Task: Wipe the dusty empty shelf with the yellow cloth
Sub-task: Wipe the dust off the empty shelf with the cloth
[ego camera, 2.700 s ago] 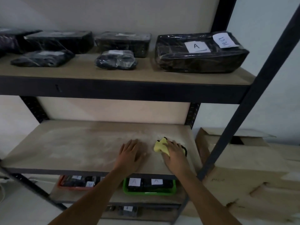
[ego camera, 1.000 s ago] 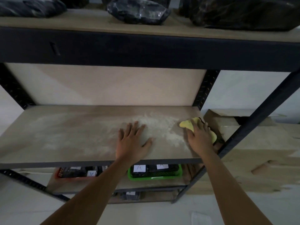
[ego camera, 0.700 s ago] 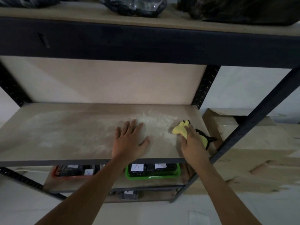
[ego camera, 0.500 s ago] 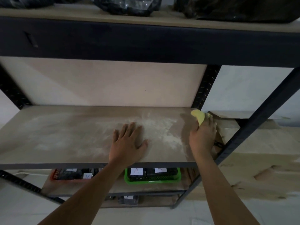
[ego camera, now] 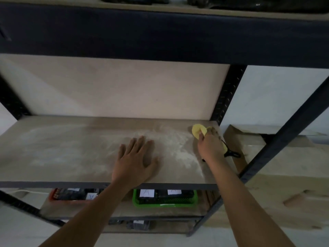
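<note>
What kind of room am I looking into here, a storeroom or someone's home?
Most likely a storeroom: a dark metal rack with board shelves, a green tray of labelled black items below, and cardboard boxes stacked beside the rack.

Dusty shelf (ego camera: 62, 150) bears a flat left hand (ego camera: 135, 161) and yellow cloth (ego camera: 198, 131).

I see the shelf (ego camera: 67, 150): pale wooden board, level, white dust streaked across its middle and thickest toward 3 o'clock. The yellow cloth (ego camera: 198, 131) sits bunched at the board's far right corner, about 2 o'clock from centre, touching the surface.
</note>
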